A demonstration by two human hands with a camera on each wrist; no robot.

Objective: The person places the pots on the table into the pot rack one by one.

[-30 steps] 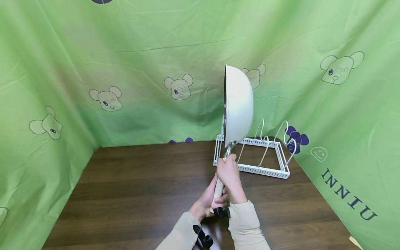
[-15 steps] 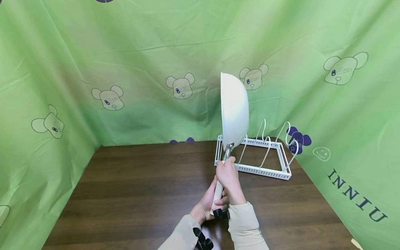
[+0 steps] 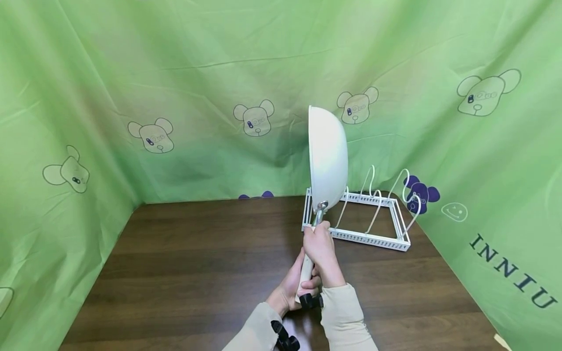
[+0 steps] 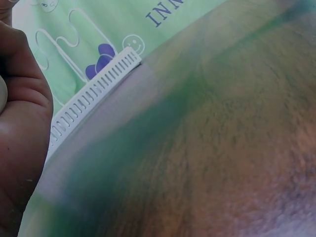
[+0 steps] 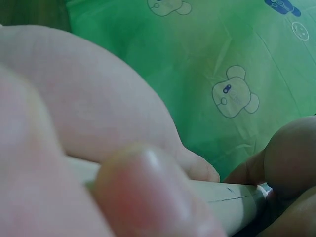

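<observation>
A white wok (image 3: 328, 158) stands on edge at the left part of a white wire pan rack (image 3: 373, 239), its open side facing left. Whether its lower rim touches the rack cannot be told. My right hand (image 3: 320, 246) grips the pale handle (image 3: 306, 273) near its metal neck. Lower down, my left hand (image 3: 290, 282) is wrapped round the handle's end. In the right wrist view, fingers and the handle (image 5: 227, 197) fill the lower part. The left wrist view has part of a hand (image 4: 22, 128) at its left edge, beside the rack's slotted side (image 4: 94, 94).
The rack's wire dividers (image 3: 373, 212) rise to the right of the wok. Under everything lies a dark wooden table (image 3: 197, 263). A green patterned cloth (image 3: 197, 161) hangs behind and at both sides.
The wok has come down and slightly left, and its dark inside is no longer visible. Both hands keep their hold on the handle. The head view has shifted a little.
</observation>
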